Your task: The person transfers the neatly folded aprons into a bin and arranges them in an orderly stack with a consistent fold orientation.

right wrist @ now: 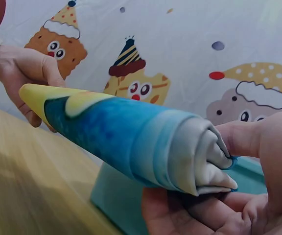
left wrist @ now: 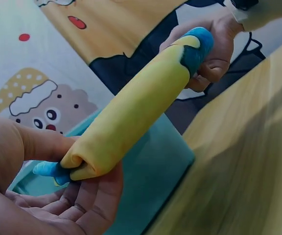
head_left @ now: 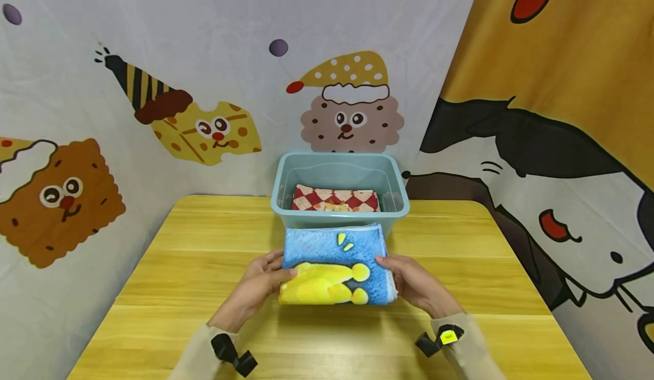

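Observation:
A folded blue cloth (head_left: 317,246) with a yellow print is held up in front of the bin. My left hand (head_left: 255,283) pinches its left end, thumb on top and fingers underneath. At the opposite end, my right hand (head_left: 416,283) grips it the same way. The right wrist view shows the pale folded layers (right wrist: 190,156) between thumb and fingers. Behind the cloth stands a light blue plastic bin (head_left: 291,216), its lower front partly hidden. Inside lies a red and cream checked cloth (head_left: 363,199), folded.
The bin stands at the back of a wooden table (head_left: 184,266), close to a wall hanging (head_left: 225,39) printed with cartoon snacks. Another printed curtain (head_left: 562,79) hangs along the right side.

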A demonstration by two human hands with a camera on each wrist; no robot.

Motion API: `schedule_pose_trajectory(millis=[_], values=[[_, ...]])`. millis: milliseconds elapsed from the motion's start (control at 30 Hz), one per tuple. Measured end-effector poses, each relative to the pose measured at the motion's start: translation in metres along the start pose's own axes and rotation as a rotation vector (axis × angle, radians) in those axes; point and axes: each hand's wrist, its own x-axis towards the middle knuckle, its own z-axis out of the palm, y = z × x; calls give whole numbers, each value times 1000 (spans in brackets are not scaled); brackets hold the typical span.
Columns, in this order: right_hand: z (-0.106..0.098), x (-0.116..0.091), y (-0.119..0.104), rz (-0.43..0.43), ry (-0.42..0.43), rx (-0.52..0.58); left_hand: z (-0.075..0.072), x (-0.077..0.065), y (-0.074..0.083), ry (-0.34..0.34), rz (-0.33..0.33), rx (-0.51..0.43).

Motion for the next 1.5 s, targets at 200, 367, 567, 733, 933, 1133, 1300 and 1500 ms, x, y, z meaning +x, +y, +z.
schedule_pose_trajectory(millis=[200,367,567,733,933,1133,1300,1500], values=[[-2,-6,-15,-67,-40,0,-3,1,12,-48,1,-2],[-1,-6,-26,-90,9,-44,-4,5,25,-45,10,7],[1,-2,-38,-102,122,-73,-6,9,40,-46,37,49],[2,-1,-46,-108,168,-85,-7,10,51,-43,34,93],[5,-3,-56,-114,183,-107,-6,10,64,-46,42,111],[4,-1,-71,-121,179,-121,-7,16,76,-36,53,117],[-2,7,-83,-139,195,-143,-8,24,85,-23,52,119],[-9,20,-96,-154,214,-191,-8,39,95,-6,45,129]])
